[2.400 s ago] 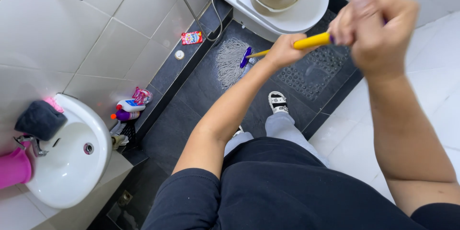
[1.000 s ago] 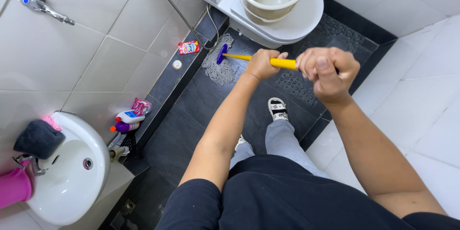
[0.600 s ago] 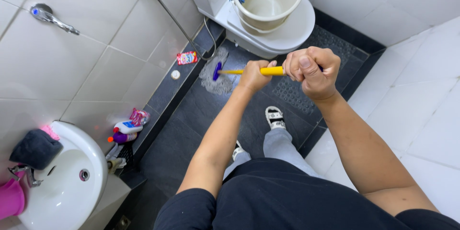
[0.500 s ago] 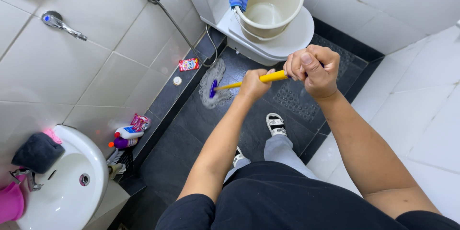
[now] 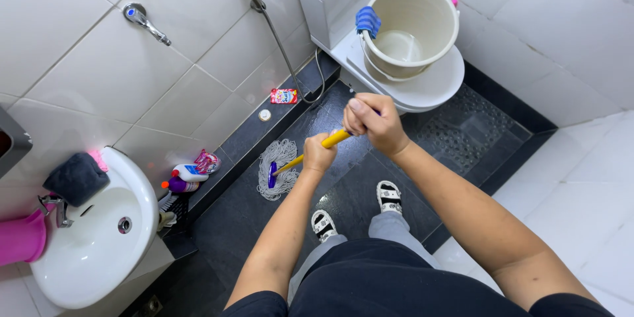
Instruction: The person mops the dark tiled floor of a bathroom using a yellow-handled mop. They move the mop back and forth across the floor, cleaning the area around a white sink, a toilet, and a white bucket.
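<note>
Both my hands grip a mop with a yellow handle [image 5: 335,137]. My left hand [image 5: 319,152] holds it lower down, my right hand [image 5: 373,121] holds the top end. The white string mop head [image 5: 279,168], on a blue socket, rests on the dark wet floor near the wall ledge. My feet in sandals [image 5: 323,224] stand just behind it.
A cream bucket [image 5: 409,30] with a blue cloth on its rim sits on the closed toilet [image 5: 429,89]. A hose sprayer [image 5: 274,26] hangs on the tiled wall. Bottles [image 5: 188,173] and a small packet [image 5: 284,96] lie on the ledge. A white sink [image 5: 92,238] is at left.
The mop head has swept from near the toilet base toward the wall ledge at left. Both hands followed it down and left, and my view has shifted up toward the toilet.
</note>
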